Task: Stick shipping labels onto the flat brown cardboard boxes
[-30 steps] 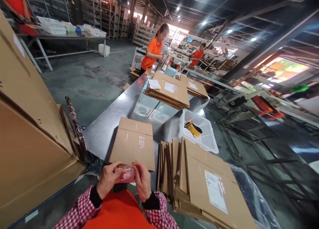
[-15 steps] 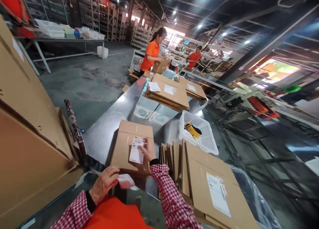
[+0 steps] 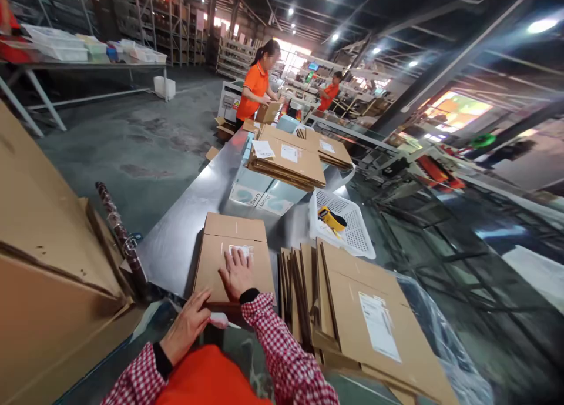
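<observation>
Head camera view: large cardboard box (image 3: 48, 211) at left, then a dark wrapped roll (image 3: 115, 226) leaning by the metal table (image 3: 174, 231). Left hand (image 3: 185, 328) low at the near left corner of a flat carton (image 3: 212, 246), fingers close together; small pinkish-white piece (image 3: 219, 320) just beside the fingertips, cannot tell if gripped. Carton lies flat, extending far and right of this hand. Right hand (image 3: 237, 273) palm down on it, fingers moderately spread, gripping nothing, partly covering a white label (image 3: 241, 250) whose far part shows past the fingertips. Far side: person in orange (image 3: 255, 87) at a brown box (image 3: 269, 111); nearer, light blue boxes (image 3: 251, 187) under flattened cartons (image 3: 304, 161). Further right, white basket (image 3: 362, 231) holding a yellow-and-black tool (image 3: 332, 218). Near right, leaning cartons (image 3: 352, 273), front one labelled.
</observation>
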### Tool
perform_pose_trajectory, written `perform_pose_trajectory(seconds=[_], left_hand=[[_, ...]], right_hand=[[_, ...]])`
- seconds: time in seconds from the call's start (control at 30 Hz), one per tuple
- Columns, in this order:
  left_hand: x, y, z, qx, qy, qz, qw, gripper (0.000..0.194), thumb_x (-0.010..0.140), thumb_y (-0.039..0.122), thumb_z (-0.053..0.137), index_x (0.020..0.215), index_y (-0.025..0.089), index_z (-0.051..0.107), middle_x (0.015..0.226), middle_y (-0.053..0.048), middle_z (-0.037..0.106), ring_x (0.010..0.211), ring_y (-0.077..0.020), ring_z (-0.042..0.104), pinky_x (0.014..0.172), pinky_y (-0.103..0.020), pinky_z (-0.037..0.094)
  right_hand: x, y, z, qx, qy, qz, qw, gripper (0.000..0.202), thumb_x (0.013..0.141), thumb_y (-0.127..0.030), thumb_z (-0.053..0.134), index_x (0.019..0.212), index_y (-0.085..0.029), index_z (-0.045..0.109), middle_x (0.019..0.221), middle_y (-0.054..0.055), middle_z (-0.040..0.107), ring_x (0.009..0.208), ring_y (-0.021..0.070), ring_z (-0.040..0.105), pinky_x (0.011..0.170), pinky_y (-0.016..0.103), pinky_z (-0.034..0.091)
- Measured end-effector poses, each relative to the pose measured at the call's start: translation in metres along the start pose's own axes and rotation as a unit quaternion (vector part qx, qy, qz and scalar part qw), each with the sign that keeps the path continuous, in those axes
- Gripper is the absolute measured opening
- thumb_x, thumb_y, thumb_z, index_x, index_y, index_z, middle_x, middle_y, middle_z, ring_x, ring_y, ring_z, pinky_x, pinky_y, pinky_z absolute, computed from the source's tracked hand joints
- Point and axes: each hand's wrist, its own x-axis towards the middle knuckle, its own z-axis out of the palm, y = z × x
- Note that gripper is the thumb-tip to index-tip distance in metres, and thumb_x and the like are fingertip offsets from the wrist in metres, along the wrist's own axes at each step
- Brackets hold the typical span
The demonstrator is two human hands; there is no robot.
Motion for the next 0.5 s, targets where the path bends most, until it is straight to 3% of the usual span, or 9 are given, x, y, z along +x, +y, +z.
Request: perform_pose_trajectory(seconds=[0.1, 0.17, 0.23, 0.37, 0.43, 0.5], left_hand=[[-0.008, -0.004, 0.004, 0.008, 0.025, -0.054, 0.998, 0.028, 0.089, 0.016, 0.043, 0.078, 0.018, 0.068, 0.151, -0.012, 0.033, 0.138, -0.0331, 0.031, 0.107, -0.055, 0.036], [-0.013, -0.010, 0.010, 0.000, 0.035, -0.088, 0.996, 0.031, 0.090, 0.020, 0.042, 0.077, 0.018, 0.070, 0.154, -0.012, 0.027, 0.138, -0.0358, 0.030, 0.106, -0.056, 0.036], [-0.016, -0.015, 0.018, -0.008, 0.041, -0.104, 0.994, 0.030, 0.089, 0.025, 0.045, 0.078, 0.019, 0.072, 0.153, -0.011, 0.029, 0.137, -0.0368, 0.031, 0.106, -0.055, 0.036], [-0.016, -0.016, 0.029, 0.003, 0.101, -0.096, 0.990, 0.033, 0.089, 0.034, 0.046, 0.080, 0.019, 0.074, 0.150, -0.010, 0.034, 0.138, -0.0380, 0.029, 0.106, -0.058, 0.034], [-0.013, -0.006, 0.025, 0.006, 0.123, -0.067, 0.990, 0.034, 0.090, 0.035, 0.044, 0.081, 0.020, 0.074, 0.151, -0.009, 0.033, 0.137, -0.0358, 0.031, 0.106, -0.057, 0.035], [-0.007, 0.013, 0.014, 0.007, 0.104, 0.000, 0.995, 0.029, 0.090, 0.032, 0.046, 0.086, 0.023, 0.073, 0.149, -0.007, 0.038, 0.136, -0.0321, 0.035, 0.107, -0.055, 0.035]], right_hand=[[-0.005, 0.032, -0.012, 0.025, 0.041, 0.210, 0.976, 0.054, 0.091, -0.035, 0.045, 0.137, -0.007, 0.043, 0.145, 0.024, 0.034, 0.136, 0.0379, 0.026, 0.107, 0.059, 0.018], [-0.015, 0.051, -0.022, 0.043, 0.061, 0.286, 0.955, 0.047, 0.089, -0.028, 0.044, 0.128, -0.002, 0.050, 0.133, 0.029, 0.045, 0.128, 0.0381, 0.039, 0.103, 0.056, 0.028], [-0.029, 0.056, -0.027, 0.058, 0.072, 0.293, 0.952, 0.038, 0.087, -0.021, 0.043, 0.117, -0.003, 0.057, 0.120, 0.027, 0.056, 0.116, 0.0342, 0.051, 0.098, 0.049, 0.037], [-0.041, 0.041, -0.037, 0.086, 0.116, 0.300, 0.943, 0.038, 0.081, -0.020, 0.050, 0.115, -0.005, 0.058, 0.116, 0.025, 0.058, 0.106, 0.0322, 0.058, 0.088, 0.044, 0.046], [-0.046, 0.046, -0.059, 0.107, 0.138, 0.288, 0.942, 0.036, 0.080, -0.022, 0.053, 0.113, -0.009, 0.060, 0.107, 0.020, 0.063, 0.096, 0.0287, 0.062, 0.083, 0.039, 0.048], [-0.062, 0.070, -0.096, 0.129, 0.166, 0.271, 0.939, 0.034, 0.079, -0.024, 0.054, 0.110, -0.013, 0.063, 0.099, 0.014, 0.067, 0.090, 0.0244, 0.063, 0.082, 0.035, 0.049]])
